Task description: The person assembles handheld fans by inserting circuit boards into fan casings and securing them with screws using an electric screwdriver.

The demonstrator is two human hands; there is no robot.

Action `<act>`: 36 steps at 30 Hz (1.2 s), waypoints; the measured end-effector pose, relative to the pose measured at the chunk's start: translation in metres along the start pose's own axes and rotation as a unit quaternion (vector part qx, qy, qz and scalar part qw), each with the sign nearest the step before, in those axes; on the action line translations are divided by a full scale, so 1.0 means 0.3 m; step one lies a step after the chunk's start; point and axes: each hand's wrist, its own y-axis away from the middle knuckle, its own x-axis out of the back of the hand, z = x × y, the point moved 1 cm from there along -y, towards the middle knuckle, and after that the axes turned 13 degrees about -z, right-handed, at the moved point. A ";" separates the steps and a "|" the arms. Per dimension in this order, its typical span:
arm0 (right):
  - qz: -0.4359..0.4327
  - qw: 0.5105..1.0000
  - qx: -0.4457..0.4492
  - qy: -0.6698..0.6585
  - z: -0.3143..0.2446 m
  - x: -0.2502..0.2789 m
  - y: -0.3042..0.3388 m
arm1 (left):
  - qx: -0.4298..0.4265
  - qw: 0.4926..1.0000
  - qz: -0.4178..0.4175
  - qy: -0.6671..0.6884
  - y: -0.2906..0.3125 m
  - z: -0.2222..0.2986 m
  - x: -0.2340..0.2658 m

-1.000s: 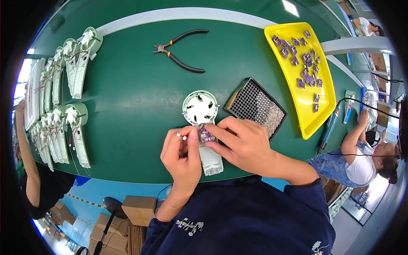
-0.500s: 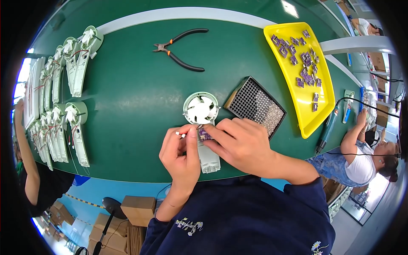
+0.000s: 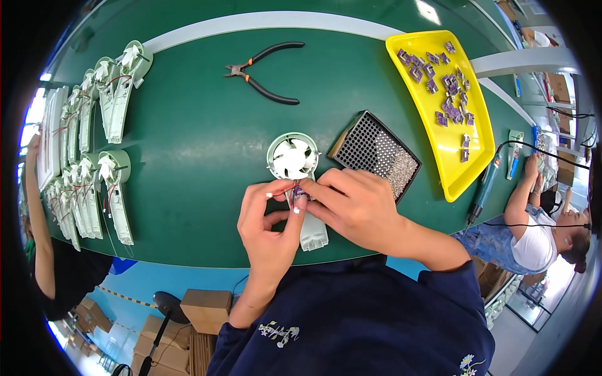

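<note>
A pale green handheld fan body (image 3: pixel 293 158) lies on the green table (image 3: pixel 200 138), round white fan head toward the far side, handle toward me. My left hand (image 3: pixel 269 219) and my right hand (image 3: pixel 354 203) meet over the handle. Between their fingertips they pinch a small purple circuit board (image 3: pixel 300 190) with thin wires at the handle's top. Most of the handle is hidden under my fingers; its lower end (image 3: pixel 315 236) shows.
Black pliers with orange marks (image 3: pixel 263 69) lie at the far side. A black tray of small screws (image 3: pixel 376 153) sits beside a yellow tray of purple boards (image 3: pixel 442 100). Rows of fan bodies (image 3: pixel 88 144) line the left. A blue electric screwdriver (image 3: pixel 484 188) lies right. Other people work at both sides.
My hands have stayed over the handle; the fingers shifted slightly on the purple board. The fan body has barely moved.
</note>
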 end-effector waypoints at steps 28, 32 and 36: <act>0.143 0.777 -0.570 0.225 0.481 0.270 0.790 | 0.034 0.999 0.008 0.008 -0.013 0.010 -0.003; 0.112 0.770 -0.620 0.103 0.610 0.273 0.944 | 0.026 1.000 0.005 0.013 -0.017 0.008 0.001; 0.307 0.763 -0.515 -0.239 0.539 0.322 0.967 | 0.032 0.999 0.003 0.020 -0.017 0.007 0.010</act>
